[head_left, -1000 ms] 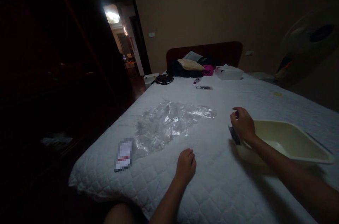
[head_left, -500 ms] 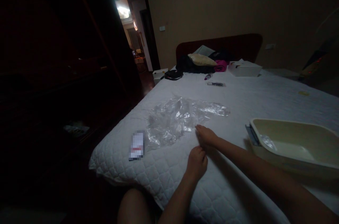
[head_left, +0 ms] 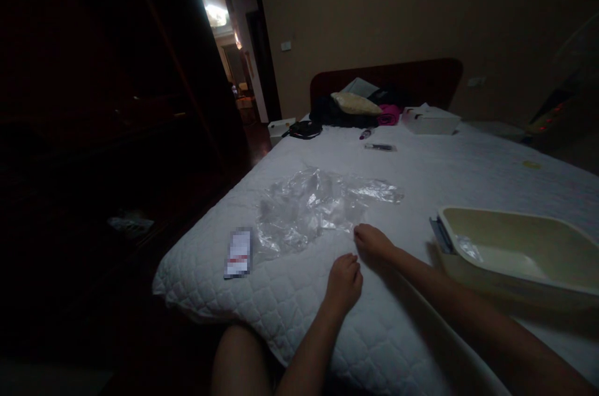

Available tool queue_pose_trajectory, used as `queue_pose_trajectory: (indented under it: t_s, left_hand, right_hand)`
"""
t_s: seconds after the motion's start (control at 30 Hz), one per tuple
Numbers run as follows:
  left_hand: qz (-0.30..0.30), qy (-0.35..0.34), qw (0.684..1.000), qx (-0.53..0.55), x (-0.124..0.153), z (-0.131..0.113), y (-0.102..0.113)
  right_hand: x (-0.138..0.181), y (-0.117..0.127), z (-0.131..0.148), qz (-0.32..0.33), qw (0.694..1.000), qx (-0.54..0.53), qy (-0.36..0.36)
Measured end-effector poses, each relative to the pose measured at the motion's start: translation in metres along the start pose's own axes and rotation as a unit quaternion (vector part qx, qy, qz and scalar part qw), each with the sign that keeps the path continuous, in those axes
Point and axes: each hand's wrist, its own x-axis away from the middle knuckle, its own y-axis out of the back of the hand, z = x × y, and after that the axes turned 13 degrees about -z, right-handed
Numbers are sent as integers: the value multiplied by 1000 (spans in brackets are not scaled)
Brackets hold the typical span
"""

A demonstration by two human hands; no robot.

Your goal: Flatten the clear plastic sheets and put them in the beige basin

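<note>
Here's the right hand [head_left: 373, 242], fingers curled at the four o'clock edge of a crumpled plastic sheet [head_left: 304, 212]; whether it pinches the film, nobody can tell from this angle. Just below, towards seven o'clock, the left hand [head_left: 345, 280] is loosely balled above the bed [head_left: 299, 309], its fingertips hidden, so any grip there can't be told either.

The sheet sprawls at ten o'clock from both hands, thin, shiny and full of folds. That's the likely trouble: a one-sided tug could bunch it further, or tear it if a fold snags. Watch nine o'clock! A pixelated flat oblong [head_left: 238, 254] lies right by the film's edge, and a sideways sweep might drag it along. Over at three o'clock sits an open tub [head_left: 510, 231]; a careless right elbow, swinging outward, could knock it.
</note>
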Motion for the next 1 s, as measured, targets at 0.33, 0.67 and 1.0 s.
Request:
queue_pose_trajectory:
  t_s: [0.33,0.67,1.0]
  left_hand:
    - [-3,2,1000,-7,2,1,-2]
    - [-16,108,992,66,-4,-14,5]
    - [-59,449,746,488,-49,-76,-13]
  right_hand:
    - [-24,61,-26,-205,922,-279,-170]
    - [-21,119,-13,-386,819,-368,-212]
    - [30,141,-2,-109,746,-593,-284]
